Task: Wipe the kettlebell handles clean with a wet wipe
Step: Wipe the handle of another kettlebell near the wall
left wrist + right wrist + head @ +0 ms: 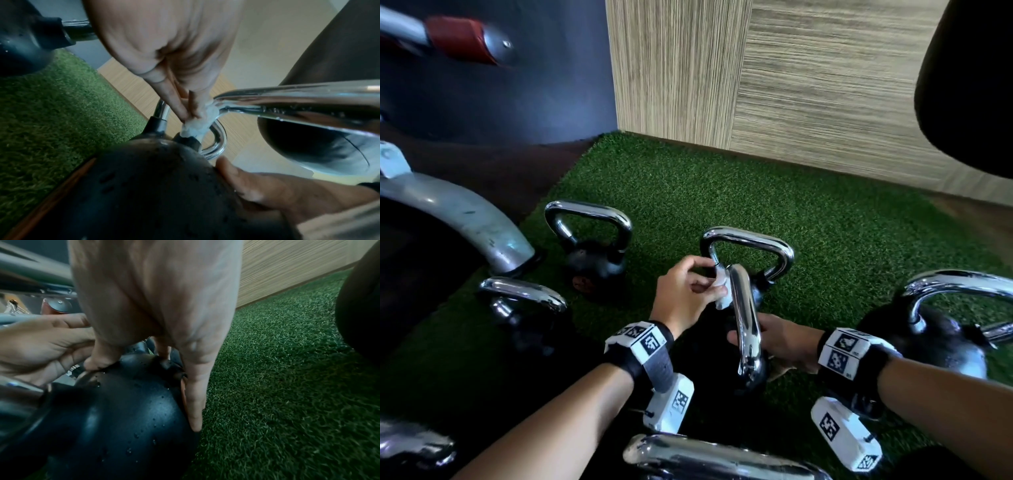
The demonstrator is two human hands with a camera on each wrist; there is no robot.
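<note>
A black kettlebell (123, 410) with a chrome handle (746, 318) stands on the green turf in front of me. My left hand (688, 294) pinches a crumpled white wet wipe (723, 291) against the far end of that handle. In the left wrist view the wipe (197, 128) sits where the handle meets the black body (154, 186). My right hand (780, 339) rests on the right side of the body. Its thumb and straight fingers (195, 402) are spread over the ball. Water droplets dot the ball's surface.
Several other chrome-handled kettlebells stand around: one right behind (750, 243), one far left (589, 240), one at right (941, 325), one near left (524, 301), one by my arms (715, 459). A grey machine leg (465, 212) is at left, a wood-grain wall (808, 85) behind.
</note>
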